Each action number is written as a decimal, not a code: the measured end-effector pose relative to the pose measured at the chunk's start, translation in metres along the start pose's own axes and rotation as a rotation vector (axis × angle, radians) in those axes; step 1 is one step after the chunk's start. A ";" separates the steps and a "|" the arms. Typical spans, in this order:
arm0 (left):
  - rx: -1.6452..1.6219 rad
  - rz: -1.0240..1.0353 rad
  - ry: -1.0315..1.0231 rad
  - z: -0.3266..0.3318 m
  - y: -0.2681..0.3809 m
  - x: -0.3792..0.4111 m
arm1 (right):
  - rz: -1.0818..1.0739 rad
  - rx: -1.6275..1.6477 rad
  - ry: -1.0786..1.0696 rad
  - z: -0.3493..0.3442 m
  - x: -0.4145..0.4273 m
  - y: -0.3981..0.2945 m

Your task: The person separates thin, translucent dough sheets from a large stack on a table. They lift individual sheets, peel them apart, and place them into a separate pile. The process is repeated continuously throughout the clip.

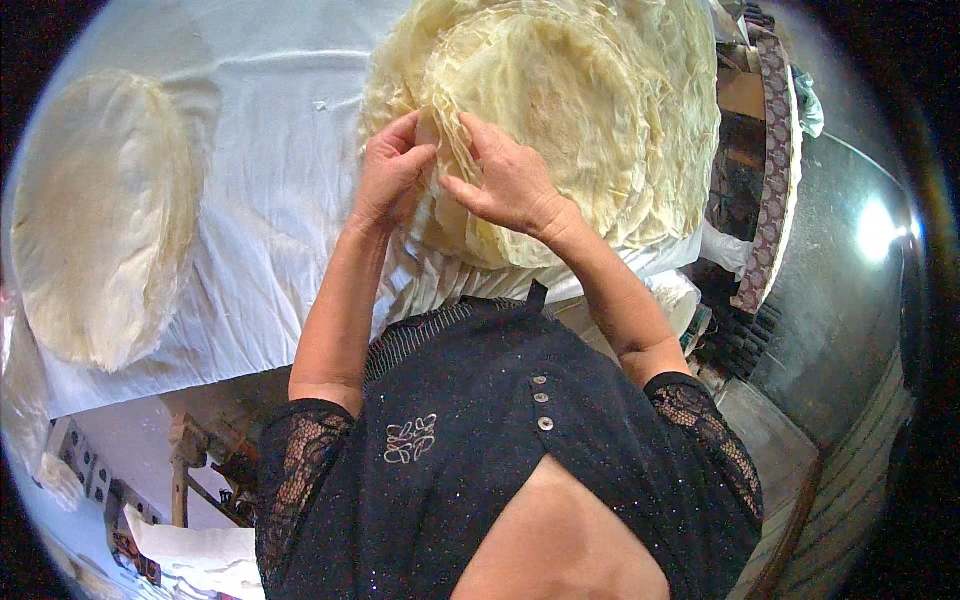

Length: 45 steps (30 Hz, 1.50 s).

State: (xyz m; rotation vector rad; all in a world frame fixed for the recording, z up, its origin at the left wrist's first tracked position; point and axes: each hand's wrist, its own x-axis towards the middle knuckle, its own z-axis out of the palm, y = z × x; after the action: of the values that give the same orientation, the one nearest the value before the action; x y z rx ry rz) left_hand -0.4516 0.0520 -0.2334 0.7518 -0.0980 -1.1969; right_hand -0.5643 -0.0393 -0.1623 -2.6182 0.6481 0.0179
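A tall pile of thin, round, pale-yellow sheets [555,120] lies in front of me, ruffled along its rims; they look like very thin flatbreads, though the material is not certain. At its near left side, my left hand [397,165] pinches the layered edge [442,135] between thumb and forefinger. My right hand [510,172] rests against the same edge just to the right, its thumb and forefinger spread apart with ruffled layers close by. Its other fingertips are partly hidden. Farther left sits a second, paler round stack [105,217] with a frayed rim.
A wrinkled white cloth [262,172] covers the table under both stacks. To the right are a patterned band-edged panel [772,172], a white roll [671,300] and dark floor [832,247]. A wooden stand [180,465] is at lower left, beyond the table edge.
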 end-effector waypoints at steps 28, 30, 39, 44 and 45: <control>0.289 -0.014 0.309 -0.001 -0.019 0.017 | 0.383 1.461 0.119 -0.066 -0.015 0.075; 0.420 -0.037 0.337 0.013 -0.010 0.021 | 0.359 1.423 0.054 -0.045 -0.014 0.094; 0.573 0.029 0.484 -0.009 -0.023 0.028 | 0.073 1.275 0.885 -0.048 -0.088 0.188; 0.679 0.012 0.517 0.004 -0.021 0.027 | 0.319 1.607 1.076 -0.098 -0.170 0.269; 0.707 0.025 0.523 0.001 -0.021 0.028 | 0.343 1.604 1.106 -0.104 -0.184 0.285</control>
State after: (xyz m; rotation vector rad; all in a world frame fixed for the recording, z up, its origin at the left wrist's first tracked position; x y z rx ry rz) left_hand -0.4583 0.0242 -0.2538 1.6568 -0.0948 -0.8984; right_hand -0.8646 -0.2281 -0.1653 -0.7716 0.8476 -1.2839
